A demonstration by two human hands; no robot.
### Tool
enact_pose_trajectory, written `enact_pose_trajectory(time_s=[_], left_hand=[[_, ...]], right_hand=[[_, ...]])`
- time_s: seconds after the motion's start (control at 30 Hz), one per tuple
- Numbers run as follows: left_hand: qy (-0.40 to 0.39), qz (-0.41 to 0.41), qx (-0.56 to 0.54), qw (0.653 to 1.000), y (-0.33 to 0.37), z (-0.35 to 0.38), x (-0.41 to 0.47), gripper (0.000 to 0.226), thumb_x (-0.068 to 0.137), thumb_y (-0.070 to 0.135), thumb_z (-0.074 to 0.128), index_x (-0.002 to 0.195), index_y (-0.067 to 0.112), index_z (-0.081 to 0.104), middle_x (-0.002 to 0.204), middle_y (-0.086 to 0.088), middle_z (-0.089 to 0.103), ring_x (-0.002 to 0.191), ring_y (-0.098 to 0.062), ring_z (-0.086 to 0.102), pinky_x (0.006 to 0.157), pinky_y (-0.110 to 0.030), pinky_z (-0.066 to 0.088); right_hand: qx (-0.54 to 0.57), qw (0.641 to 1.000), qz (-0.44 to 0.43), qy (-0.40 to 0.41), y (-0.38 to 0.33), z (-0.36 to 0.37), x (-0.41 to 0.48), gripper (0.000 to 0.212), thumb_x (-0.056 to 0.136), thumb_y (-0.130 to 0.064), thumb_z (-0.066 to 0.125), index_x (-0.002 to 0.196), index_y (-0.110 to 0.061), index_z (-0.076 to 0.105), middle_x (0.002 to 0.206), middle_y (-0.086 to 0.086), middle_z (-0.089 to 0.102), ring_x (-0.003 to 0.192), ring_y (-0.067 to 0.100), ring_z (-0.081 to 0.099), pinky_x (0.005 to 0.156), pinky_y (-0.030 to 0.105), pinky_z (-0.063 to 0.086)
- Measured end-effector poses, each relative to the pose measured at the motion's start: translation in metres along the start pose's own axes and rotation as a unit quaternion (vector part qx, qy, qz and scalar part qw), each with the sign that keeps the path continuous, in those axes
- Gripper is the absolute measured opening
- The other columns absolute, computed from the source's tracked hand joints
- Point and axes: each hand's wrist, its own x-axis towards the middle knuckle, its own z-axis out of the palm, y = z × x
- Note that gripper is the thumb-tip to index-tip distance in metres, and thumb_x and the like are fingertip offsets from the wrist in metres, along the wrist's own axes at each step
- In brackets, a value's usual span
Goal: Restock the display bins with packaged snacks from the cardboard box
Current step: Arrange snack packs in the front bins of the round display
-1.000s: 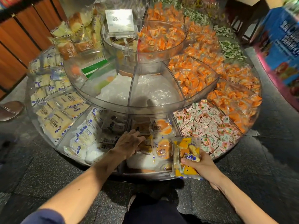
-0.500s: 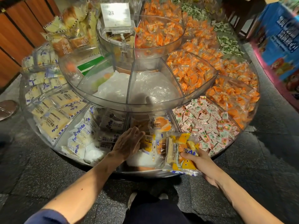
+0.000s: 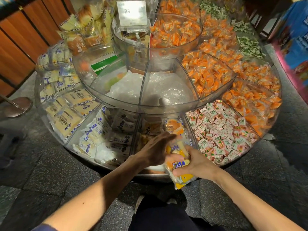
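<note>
1. Hands and packets
- The right hand (image 3: 198,164) is clenched around a stack of yellow-and-orange snack packets (image 3: 182,178). The fingers wrap the middle of the stack.
- The stack is held tilted, just above the near edge of the display stand (image 3: 166,109). Its lower end overhangs the floor (image 3: 50,172). Its upper end points into the near bin (image 3: 150,125).
- The left hand (image 3: 155,149) is released, with fingers extended. It lies against the upper end of the stack, just left of the right hand. Motion blur hides the exact contact.

2. Display stand
- The stand is round, made of clear plastic, with three stepped tiers split into wedge bins.
- The near bin holds orange bun packets (image 3: 174,126).
- The bin to its right holds pink-and-white sweets (image 3: 221,130). The bin to its left holds white-and-blue packets (image 3: 93,132).
- Orange sweets (image 3: 208,75) fill the bins along the right edge.
- The two near bins of the middle tier hold crumpled clear plastic (image 3: 166,87).
- A price card (image 3: 131,13) stands on the top tier.

3. Room
- The floor is dark speckled stone.
- Wood panelling (image 3: 20,39) lines the far left.
- A blue-and-pink display (image 3: 295,39) stands at the far right.
</note>
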Motion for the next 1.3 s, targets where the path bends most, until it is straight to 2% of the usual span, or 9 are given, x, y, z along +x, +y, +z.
enact_pose_trajectory(time_s=[0.17, 0.27, 0.4, 0.6, 0.77, 0.93, 1.07, 1.2, 1.3], left_hand=[[-0.018, 0.017, -0.005, 1.0, 0.007, -0.023, -0.013, 0.031, 0.086, 0.035, 0.076, 0.113, 0.021, 0.069, 0.101, 0.016, 0.055, 0.083, 0.002, 0.053, 0.076, -0.021, 0.045], [0.006, -0.021, -0.009, 1.0, -0.008, -0.041, -0.025, 0.014, 0.087, 0.028, 0.076, 0.098, 0.023, 0.07, 0.097, 0.011, 0.06, 0.082, -0.002, 0.06, 0.075, -0.025, 0.053], [0.048, -0.089, -0.01, 0.995, -0.036, -0.057, -0.042, 0.015, 0.086, 0.024, 0.077, 0.088, 0.024, 0.063, 0.088, 0.012, 0.066, 0.078, -0.003, 0.064, 0.07, -0.023, 0.053], [-0.062, -0.087, 0.032, 0.994, -0.054, -0.029, -0.054, 0.027, 0.092, 0.026, 0.071, 0.116, 0.025, 0.058, 0.101, 0.006, 0.072, 0.078, -0.003, 0.068, 0.072, -0.024, 0.055], [-0.089, -0.057, 0.164, 0.981, -0.05, -0.005, -0.047, 0.027, 0.098, 0.023, 0.061, 0.124, 0.018, 0.061, 0.118, -0.004, 0.067, 0.105, -0.023, 0.065, 0.085, -0.034, 0.049], [-0.042, -0.039, 0.153, 0.987, -0.058, 0.004, -0.052, 0.009, 0.098, 0.02, 0.06, 0.103, 0.013, 0.064, 0.103, -0.004, 0.066, 0.088, -0.026, 0.066, 0.07, -0.032, 0.045], [-0.123, -0.049, 0.194, 0.972, -0.058, 0.016, -0.06, 0.016, 0.099, 0.011, 0.053, 0.11, 0.006, 0.064, 0.109, -0.014, 0.068, 0.095, -0.032, 0.065, 0.077, -0.037, 0.047], [-0.219, -0.112, 0.235, 0.94, -0.048, 0.019, -0.047, 0.023, 0.1, 0.027, 0.056, 0.112, 0.012, 0.068, 0.115, -0.01, 0.067, 0.107, -0.026, 0.061, 0.09, -0.034, 0.047], [-0.246, -0.14, 0.241, 0.928, -0.045, 0.017, -0.043, 0.027, 0.1, 0.033, 0.056, 0.112, 0.013, 0.071, 0.115, -0.009, 0.066, 0.107, -0.026, 0.061, 0.091, -0.037, 0.048]], right_hand=[[0.04, 0.999, 0.001, -0.014, -0.005, 0.001, 0.004, 0.051, 0.074, -0.018, 0.089, 0.114, -0.028, 0.059, 0.104, -0.01, 0.074, 0.088, -0.007, 0.068, 0.074, 0.007, 0.048], [0.102, 0.994, 0.016, 0.02, -0.007, -0.009, -0.002, 0.031, 0.084, -0.03, 0.08, 0.107, -0.031, 0.059, 0.1, -0.015, 0.071, 0.097, 0.003, 0.068, 0.074, 0.007, 0.048], [0.107, 0.991, 0.033, 0.068, 0.003, -0.028, -0.006, 0.086, 0.068, -0.077, 0.07, 0.136, -0.027, 0.052, 0.125, -0.007, 0.067, 0.119, 0.016, 0.06, 0.111, 0.042, 0.042], [0.173, 0.98, 0.031, 0.096, 0.005, -0.037, -0.008, 0.033, 0.096, -0.037, 0.06, 0.124, -0.02, 0.06, 0.102, -0.009, 0.077, 0.103, 0.009, 0.069, 0.096, 0.028, 0.049], [0.205, 0.974, 0.039, 0.09, 0.001, -0.032, -0.009, 0.026, 0.099, -0.031, 0.058, 0.123, -0.021, 0.06, 0.105, -0.006, 0.077, 0.104, 0.011, 0.07, 0.102, 0.031, 0.048], [0.215, 0.971, 0.047, 0.093, 0.002, -0.032, -0.01, 0.019, 0.1, -0.03, 0.055, 0.117, -0.023, 0.062, 0.105, -0.007, 0.076, 0.109, 0.013, 0.066, 0.102, 0.03, 0.046], [0.201, 0.974, 0.048, 0.096, -0.001, -0.033, -0.012, 0.015, 0.103, -0.022, 0.047, 0.102, -0.018, 0.062, 0.108, 0.002, 0.073, 0.102, 0.015, 0.064, 0.091, 0.027, 0.045], [0.177, 0.979, 0.049, 0.087, -0.002, -0.034, -0.015, 0.017, 0.104, -0.015, 0.042, 0.106, -0.011, 0.058, 0.1, -0.002, 0.068, 0.096, 0.013, 0.061, 0.073, 0.019, 0.04], [0.177, 0.98, 0.043, 0.081, -0.001, -0.035, -0.012, 0.018, 0.102, -0.011, 0.044, 0.112, -0.012, 0.059, 0.105, 0.002, 0.073, 0.1, 0.012, 0.066, 0.079, 0.021, 0.045]])
